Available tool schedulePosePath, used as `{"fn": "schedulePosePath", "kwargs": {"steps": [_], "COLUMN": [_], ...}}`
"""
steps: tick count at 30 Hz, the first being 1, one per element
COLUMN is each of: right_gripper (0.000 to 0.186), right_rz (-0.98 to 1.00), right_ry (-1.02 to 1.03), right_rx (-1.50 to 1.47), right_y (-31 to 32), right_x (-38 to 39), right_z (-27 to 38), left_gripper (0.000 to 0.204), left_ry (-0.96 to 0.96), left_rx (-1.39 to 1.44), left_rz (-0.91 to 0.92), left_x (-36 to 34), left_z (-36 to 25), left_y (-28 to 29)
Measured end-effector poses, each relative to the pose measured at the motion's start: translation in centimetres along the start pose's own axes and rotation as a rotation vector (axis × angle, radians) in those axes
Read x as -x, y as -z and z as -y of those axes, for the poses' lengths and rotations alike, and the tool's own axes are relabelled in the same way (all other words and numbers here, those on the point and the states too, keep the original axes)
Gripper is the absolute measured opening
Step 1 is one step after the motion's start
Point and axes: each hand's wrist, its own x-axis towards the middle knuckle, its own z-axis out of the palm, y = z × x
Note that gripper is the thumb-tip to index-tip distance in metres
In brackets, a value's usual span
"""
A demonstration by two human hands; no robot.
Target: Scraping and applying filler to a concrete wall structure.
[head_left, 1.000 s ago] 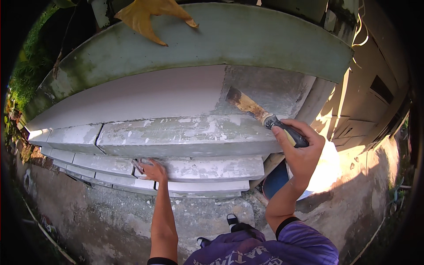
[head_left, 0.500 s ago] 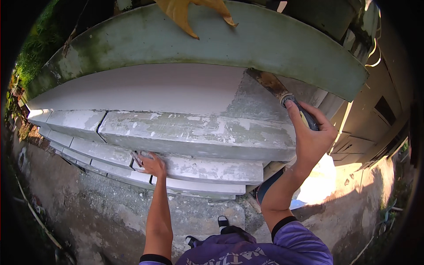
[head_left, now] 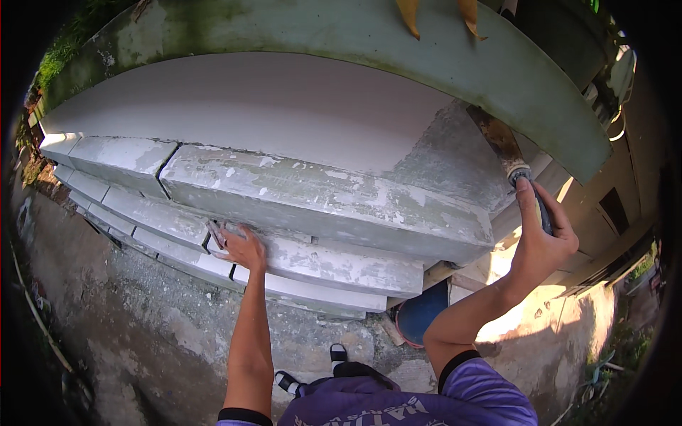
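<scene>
Gripping scraper [head_left: 503, 142]: right hand [head_left: 543, 240]. Blue container [head_left: 423, 314] below, contents unclear.

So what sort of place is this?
Likely an outdoor yard or walkway: weathered concrete ground, feathery green plants at upper left, and a sunlit patch of paving at right.

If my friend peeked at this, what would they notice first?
Probably the brown-stained scraper in the right hand, at the right, by the grey patch below the curved green ledge. Next, maybe the yellow-brown leaf tips at the top edge and the purple shirt at the bottom.
</scene>
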Motion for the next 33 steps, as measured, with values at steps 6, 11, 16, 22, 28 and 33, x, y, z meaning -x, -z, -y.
{"fn": "schedulePosePath", "kwargs": {"steps": [6, 11, 16, 22, 28, 33], "right_gripper": [0.031, 0.031, 0.025, 0.024, 0.033, 0.039], "right_rz": [0.221, 0.199, 0.188, 0.201, 0.426, 0.409], "right_ry": [-0.191, -0.130, -0.151, -0.631, -1.047, -1.263], "right_rx": [-0.032, -0.002, -0.155, -0.594, -0.629, -0.604], "right_y": [0.0, -1.3, -0.3, 8.3, 16.1, 19.4], "right_x": [-0.6, -0.9, 4.3, 19.4, 28.0, 32.2], "right_z": [-0.8, -1.2, -3.3, -6.9, -4.4, -2.5], "left_gripper": [0.049, 0.052, 0.053, 0.053, 0.052, 0.052], "left_ry": [-0.010, 0.017, 0.037, -0.004, 0.029, -0.091], "left_rx": [-0.005, -0.020, 0.029, -0.010, -0.019, 0.290], "left_rz": [-0.004, 0.046, 0.131, 0.063, 0.059, 0.028], "left_x": [0.0, 0.3, 0.1, 0.5, 0.0, -0.1], "left_z": [0.2, -0.6, -0.8, -0.3, 0.0, 2.8], "left_y": [0.9, 1.2, 1.7, 1.0, 0.1, 2.3]}}
